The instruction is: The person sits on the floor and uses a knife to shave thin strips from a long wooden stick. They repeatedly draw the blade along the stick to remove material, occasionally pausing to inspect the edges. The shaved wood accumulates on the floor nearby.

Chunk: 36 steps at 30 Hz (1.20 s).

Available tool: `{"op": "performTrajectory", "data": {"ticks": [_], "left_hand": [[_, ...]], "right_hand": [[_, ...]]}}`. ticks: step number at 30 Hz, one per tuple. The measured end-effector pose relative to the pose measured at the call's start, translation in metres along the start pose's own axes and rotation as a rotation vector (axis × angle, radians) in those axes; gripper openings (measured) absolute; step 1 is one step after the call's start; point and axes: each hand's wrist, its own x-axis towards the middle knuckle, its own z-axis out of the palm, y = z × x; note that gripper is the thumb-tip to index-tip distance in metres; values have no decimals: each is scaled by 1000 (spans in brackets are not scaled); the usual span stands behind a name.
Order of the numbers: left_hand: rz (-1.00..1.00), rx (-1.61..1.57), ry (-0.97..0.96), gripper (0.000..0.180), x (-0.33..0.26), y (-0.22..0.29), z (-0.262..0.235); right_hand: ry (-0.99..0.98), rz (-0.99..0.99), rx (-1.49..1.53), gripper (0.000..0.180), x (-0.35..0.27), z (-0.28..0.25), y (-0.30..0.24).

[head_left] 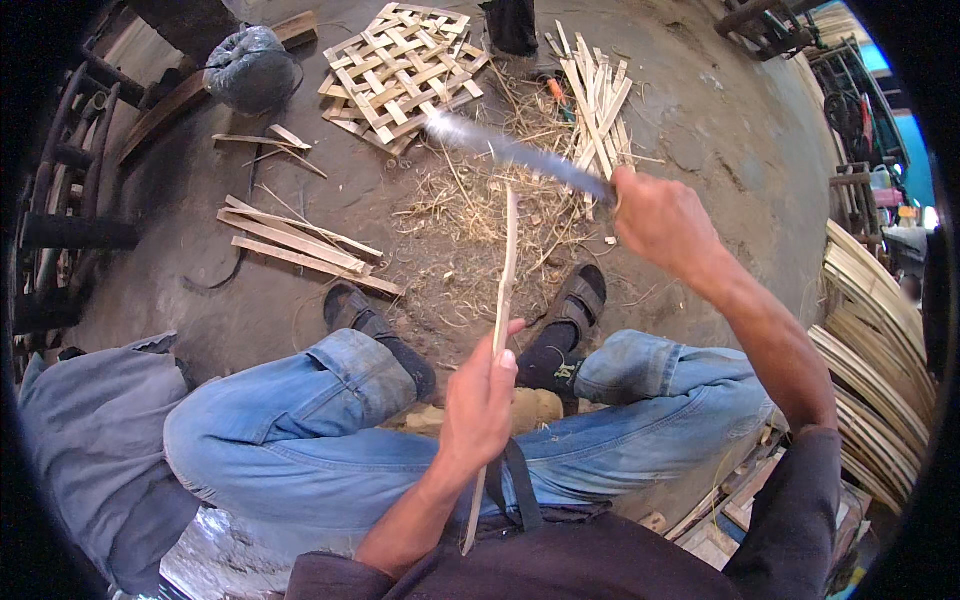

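Grip, left: left hand (482, 400) is closed around a thin bamboo strip (500, 320), which is held upright between the knees, its lower end running down past the wrist.
Grip, right: right hand (660, 222) is clenched on the handle of a long knife (515, 152); the blade is raised and blurred, pointing up and to the left, clear of the strip.
Strip: its top end stands free above the left hand and is not touched by the blade.
Done, as judged: a woven lattice panel (398, 72) lies finished on the floor, and a bundle of cut slats (597, 95) lies beside it.
Evidence of work: shavings (470, 215) are strewn over the ground in front of the sandalled feet (575, 305).
Left, as judged: the held strip appears only partly trimmed; more flat pieces (300, 245) lie to the left and a stack of long slats (875, 330) waits at the right.
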Motion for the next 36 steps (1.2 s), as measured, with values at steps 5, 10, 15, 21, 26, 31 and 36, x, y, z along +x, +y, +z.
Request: {"op": "performTrajectory", "data": {"ticks": [5,10,15,21,26,31,36], "left_hand": [[24,24,42,44,6,-14,-4],[-136,-459,-64,45,1,-4,0],[-130,-393,-46,38,7,5,-3],[-88,-293,24,33,5,5,-1],[-67,-201,72,36,4,3,-1],[-61,-154,124,38,6,1,-6],[-174,-274,79,38,4,6,-10]], "right_hand": [[-63,-316,76,11,-23,4,-26],[164,128,231,18,13,12,15],[19,323,1190,24,11,16,-36],[98,313,1348,17,32,10,-60],[95,363,1330,19,39,4,-69],[33,287,1226,19,21,7,-68],[-105,112,871,26,-5,-3,-68]]}}
